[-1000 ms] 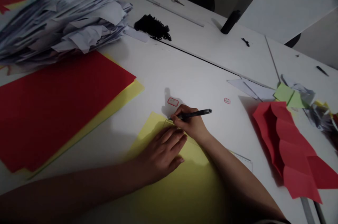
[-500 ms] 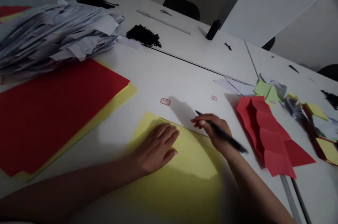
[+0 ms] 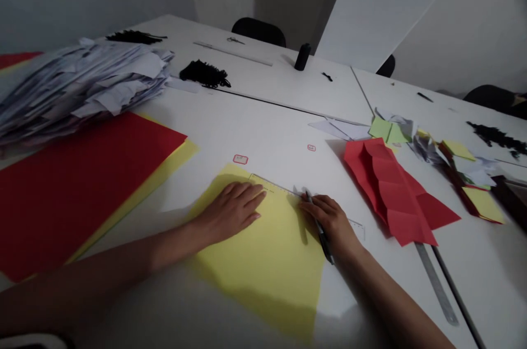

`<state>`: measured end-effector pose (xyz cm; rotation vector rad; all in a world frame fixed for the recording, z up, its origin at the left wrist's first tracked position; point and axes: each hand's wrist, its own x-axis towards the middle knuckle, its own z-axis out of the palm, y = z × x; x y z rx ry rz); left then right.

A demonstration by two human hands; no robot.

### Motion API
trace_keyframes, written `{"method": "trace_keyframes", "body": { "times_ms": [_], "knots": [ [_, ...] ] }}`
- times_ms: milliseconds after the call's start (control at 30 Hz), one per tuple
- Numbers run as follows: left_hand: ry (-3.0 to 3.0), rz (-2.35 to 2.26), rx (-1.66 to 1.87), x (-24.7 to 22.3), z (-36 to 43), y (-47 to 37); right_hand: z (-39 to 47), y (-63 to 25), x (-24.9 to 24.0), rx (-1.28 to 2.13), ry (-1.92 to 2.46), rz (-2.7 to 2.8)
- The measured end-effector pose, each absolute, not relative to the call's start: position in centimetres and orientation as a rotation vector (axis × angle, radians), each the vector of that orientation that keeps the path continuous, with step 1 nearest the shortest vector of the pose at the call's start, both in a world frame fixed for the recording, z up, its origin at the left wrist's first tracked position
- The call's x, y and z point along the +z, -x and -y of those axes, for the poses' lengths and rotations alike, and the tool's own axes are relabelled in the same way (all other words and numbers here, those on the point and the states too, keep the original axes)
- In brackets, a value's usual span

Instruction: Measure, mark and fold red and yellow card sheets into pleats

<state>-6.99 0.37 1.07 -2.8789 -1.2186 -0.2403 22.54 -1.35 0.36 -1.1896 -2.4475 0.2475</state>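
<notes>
A yellow sheet of paper (image 3: 267, 261) lies on the white table in front of me, with a clear ruler (image 3: 284, 190) across its far edge. My left hand (image 3: 233, 212) rests flat on the sheet, fingers spread, its fingertips by the ruler's left end. A dark pen (image 3: 323, 239) is held between the fingers of my right hand (image 3: 333, 223). That hand is low over the sheet's right edge, covering part of the ruler, and the pen's far end is close to the ruler. Whether the pen touches the paper I cannot tell.
Red sheets over yellow ones (image 3: 94, 184) lie at left, below a heap of white papers (image 3: 94, 91). Folded red paper (image 3: 391, 190) and a metal ruler (image 3: 436, 283) are at right. Black cord bundles (image 3: 206, 73) and a black cylinder (image 3: 302, 57) stand farther back.
My right hand has lowered toward the ruler, and the pen has swung steeper in its grip. My left hand stays flat on the yellow sheet. The whole view has shifted.
</notes>
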Motion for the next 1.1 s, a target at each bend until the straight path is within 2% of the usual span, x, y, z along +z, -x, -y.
{"method": "trace_keyframes", "body": {
  "times_ms": [133,233,533,700,967,1100],
  "knots": [
    [2.666,1.500,-0.060,2.0,0.8,6.7,1.5,-23.0,0.3,0.185,1.245,2.382],
    [2.687,1.540,0.012,2.1,2.1,6.5,1.5,-23.1,0.5,0.200,1.294,2.324],
    [3.064,1.330,-0.014,1.8,1.2,7.0,0.4,-23.5,1.2,0.201,1.550,2.089],
    [3.185,1.203,0.083,2.3,-0.2,7.0,-0.1,-23.2,1.7,0.145,1.510,2.027],
    [3.297,1.022,0.011,3.6,-0.3,9.2,0.0,-21.0,0.8,0.011,1.358,2.221],
    [3.273,1.134,-0.219,3.9,-0.6,9.1,0.7,-20.5,0.3,-0.001,1.326,2.291]
  ]
}}
